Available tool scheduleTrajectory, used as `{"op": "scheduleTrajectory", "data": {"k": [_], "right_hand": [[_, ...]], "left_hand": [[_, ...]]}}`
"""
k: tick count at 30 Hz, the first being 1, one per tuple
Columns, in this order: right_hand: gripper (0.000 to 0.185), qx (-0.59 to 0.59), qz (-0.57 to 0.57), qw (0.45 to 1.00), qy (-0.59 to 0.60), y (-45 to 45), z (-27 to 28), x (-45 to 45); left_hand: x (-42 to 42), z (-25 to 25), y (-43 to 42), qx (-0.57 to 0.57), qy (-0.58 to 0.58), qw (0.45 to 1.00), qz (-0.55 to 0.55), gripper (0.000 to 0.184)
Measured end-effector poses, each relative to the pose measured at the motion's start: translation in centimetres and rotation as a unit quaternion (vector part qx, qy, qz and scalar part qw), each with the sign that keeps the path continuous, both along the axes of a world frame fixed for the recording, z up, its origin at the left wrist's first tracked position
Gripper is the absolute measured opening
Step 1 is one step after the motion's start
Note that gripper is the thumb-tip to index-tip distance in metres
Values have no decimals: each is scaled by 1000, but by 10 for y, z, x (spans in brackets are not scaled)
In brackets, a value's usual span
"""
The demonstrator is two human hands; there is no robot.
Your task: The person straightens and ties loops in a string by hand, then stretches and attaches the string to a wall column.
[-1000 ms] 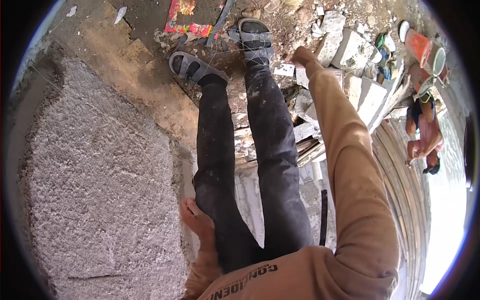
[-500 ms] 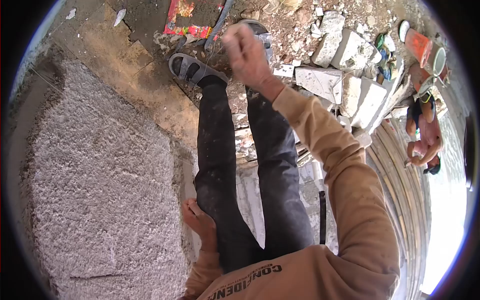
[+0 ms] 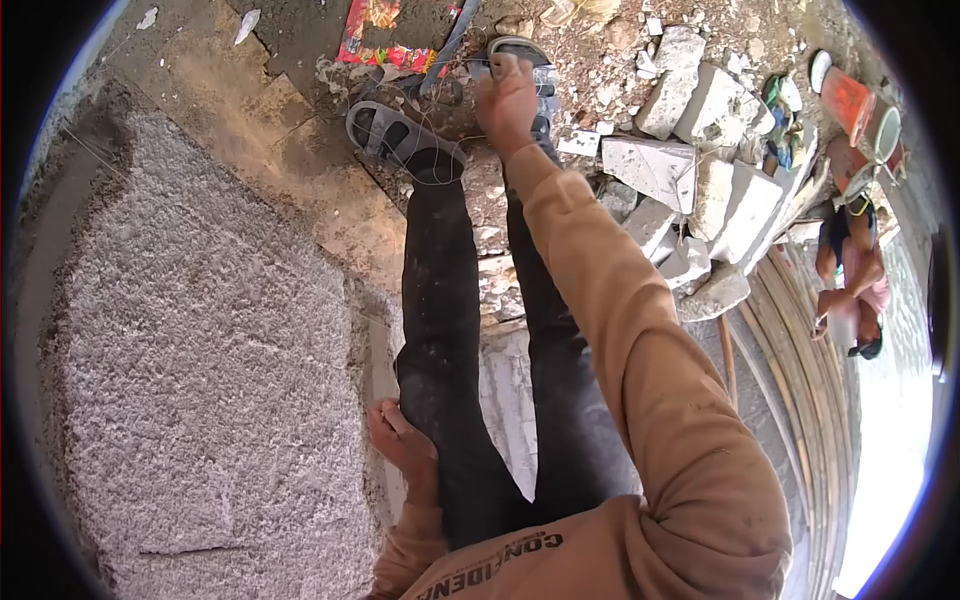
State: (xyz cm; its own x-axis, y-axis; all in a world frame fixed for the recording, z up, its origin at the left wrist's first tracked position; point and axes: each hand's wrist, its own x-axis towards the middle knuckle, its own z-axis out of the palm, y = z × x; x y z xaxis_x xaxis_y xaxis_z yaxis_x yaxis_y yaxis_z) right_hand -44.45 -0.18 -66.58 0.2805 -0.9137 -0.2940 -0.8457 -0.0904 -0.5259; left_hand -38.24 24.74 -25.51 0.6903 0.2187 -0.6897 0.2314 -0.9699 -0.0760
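Note:
My right hand (image 3: 508, 105) is stretched out over my sandalled foot, its fingers curled together. Thin pale string (image 3: 425, 183) loops around the other sandal (image 3: 385, 135) and runs close to this hand. Whether the fingers pinch the string I cannot make out. Beside my thigh, my left hand (image 3: 402, 440) has bent fingers and rests low at the edge of the rough, pale plastered surface (image 3: 210, 350). Anything inside it is hidden.
Broken concrete blocks (image 3: 648, 170) and rubble lie right of my feet. A red packet (image 3: 390, 35) is at the top. Further right are an orange bucket (image 3: 846, 100), bent wooden strips (image 3: 800, 380) and another person (image 3: 855, 265).
My right hand has moved slightly right and down, and its blurred fingers now show curled. The right sleeve has swung with it. My left hand stays beside my thigh.

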Motion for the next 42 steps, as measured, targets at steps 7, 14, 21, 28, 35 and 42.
{"op": "scheduleTrajectory", "data": {"k": [7,14,21,28,35,42], "right_hand": [[17,3,187,975,116,-49,-50,-58],[8,376,354,853,-77,10,102,-5],[85,289,429,855,-46,76,397,68],[83,202,498,739,-405,140,671,192],[51,116,509,754,-398,189,730,200],[69,120,491,802,-320,60,781,201]], "left_hand": [[2,-2,6,-13,-17,1000,8,25],[13,10,35,-73,-128,985,85,29],[155,182,43,-248,-388,886,54,26],[241,451,1,-505,-13,835,218,18],[325,685,11,-531,-594,593,-115,16],[337,684,22,-609,-416,642,-212,18]]}}
